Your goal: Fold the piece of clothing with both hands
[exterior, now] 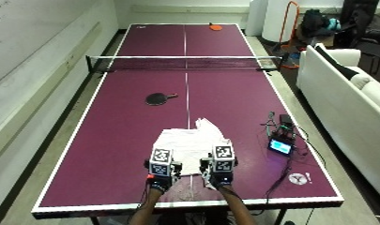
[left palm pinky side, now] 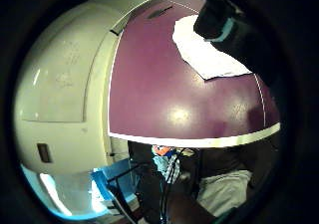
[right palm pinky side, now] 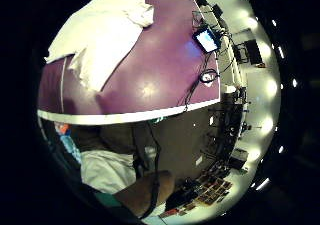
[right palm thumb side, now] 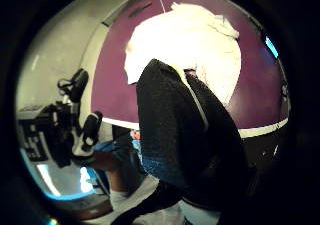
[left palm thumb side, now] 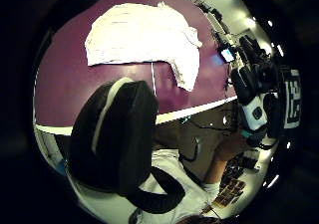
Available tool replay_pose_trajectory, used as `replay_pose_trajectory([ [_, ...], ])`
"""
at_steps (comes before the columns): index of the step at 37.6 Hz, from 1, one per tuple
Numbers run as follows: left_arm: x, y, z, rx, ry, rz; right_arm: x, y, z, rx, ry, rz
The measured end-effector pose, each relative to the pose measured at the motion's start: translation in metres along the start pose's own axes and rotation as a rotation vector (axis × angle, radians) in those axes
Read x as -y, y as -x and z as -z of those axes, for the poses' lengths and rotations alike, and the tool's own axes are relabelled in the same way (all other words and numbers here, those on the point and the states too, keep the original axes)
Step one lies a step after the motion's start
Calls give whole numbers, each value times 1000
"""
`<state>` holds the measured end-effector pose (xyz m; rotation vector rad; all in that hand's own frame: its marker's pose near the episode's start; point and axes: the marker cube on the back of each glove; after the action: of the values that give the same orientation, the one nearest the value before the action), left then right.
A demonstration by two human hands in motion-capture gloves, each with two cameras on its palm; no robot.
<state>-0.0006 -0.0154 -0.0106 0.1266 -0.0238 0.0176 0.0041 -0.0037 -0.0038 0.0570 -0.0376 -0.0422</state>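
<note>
White garment [exterior: 191,144] lying rumpled at lower centre of outside view, on purple table [exterior: 114,136]. Left hand [exterior: 160,174] & right hand [exterior: 219,171] hovering at near edge; grip can't tell, nothing visibly held. Risk: grabbing uneven corners, fold going crooked; bunched far-right part staying creased.
</note>
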Motion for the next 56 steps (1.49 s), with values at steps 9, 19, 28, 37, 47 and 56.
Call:
replay_pose_trajectory([
  [9,-14,-5,-11,-34,116,-14,-12,3,8,-1,2,11],
  [19,-19,-1,-9,-30,115,-13,-6,2,-6,7,20,62],
  [28,-8,-5,-45,-23,86,9,10,-5,-51,5,77,22],
  [37,-23,-11,-73,-21,416,-54,-9,-5,-64,65,274,-2],
  [47,-11,-6,-85,-74,318,-35,7,-16,-86,93,303,-24],
  [56,12,-18,-117,-76,16,-64,11,-34,-70,-50,-11,-5],
])
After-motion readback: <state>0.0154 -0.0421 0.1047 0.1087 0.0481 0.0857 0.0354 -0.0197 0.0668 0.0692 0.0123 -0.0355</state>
